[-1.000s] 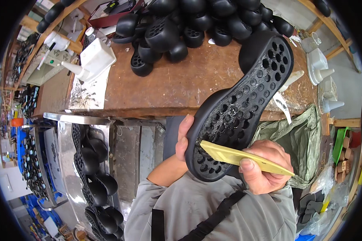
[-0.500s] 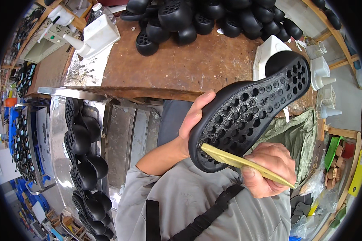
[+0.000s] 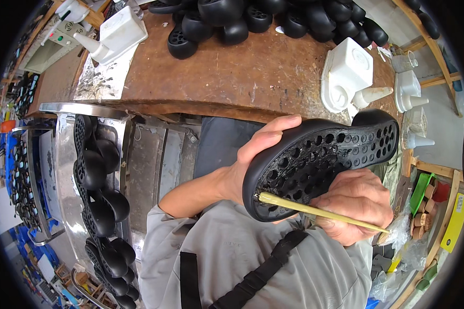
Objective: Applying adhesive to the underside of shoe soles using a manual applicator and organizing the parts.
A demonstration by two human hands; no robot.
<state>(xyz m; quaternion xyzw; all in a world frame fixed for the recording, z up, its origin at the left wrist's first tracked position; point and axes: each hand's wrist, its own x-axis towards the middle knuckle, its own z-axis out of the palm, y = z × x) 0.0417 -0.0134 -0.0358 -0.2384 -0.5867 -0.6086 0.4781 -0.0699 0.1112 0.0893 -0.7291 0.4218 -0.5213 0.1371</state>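
Note:
My left hand (image 3: 247, 165) is closed around the left edge of a black shoe sole (image 3: 314, 159), which is held up in front of my body. The sole's hole-covered inner face is turned toward me, with shiny, wet-looking patches among the holes. Between the fingers and thumb of my right hand (image 3: 358, 206) is a yellowish flat stick (image 3: 294, 205), seen nearly edge-on. Its tip touches the lower left end of the sole, inside the raised rim. Part of the sole's lower edge is hidden behind my right hand.
Beyond the sole is a brown workbench (image 3: 216, 77) with many black soles (image 3: 221, 13) piled at its back. White nozzled bottles stand at the left (image 3: 123, 33) and right (image 3: 348, 69). More soles (image 3: 100, 175) lie on a metal cart (image 3: 69, 134) to my left.
The sole has tilted and its far end has dropped, uncovering the white bottle behind it. The stick has turned edge-on, its tip still at the sole's near end.

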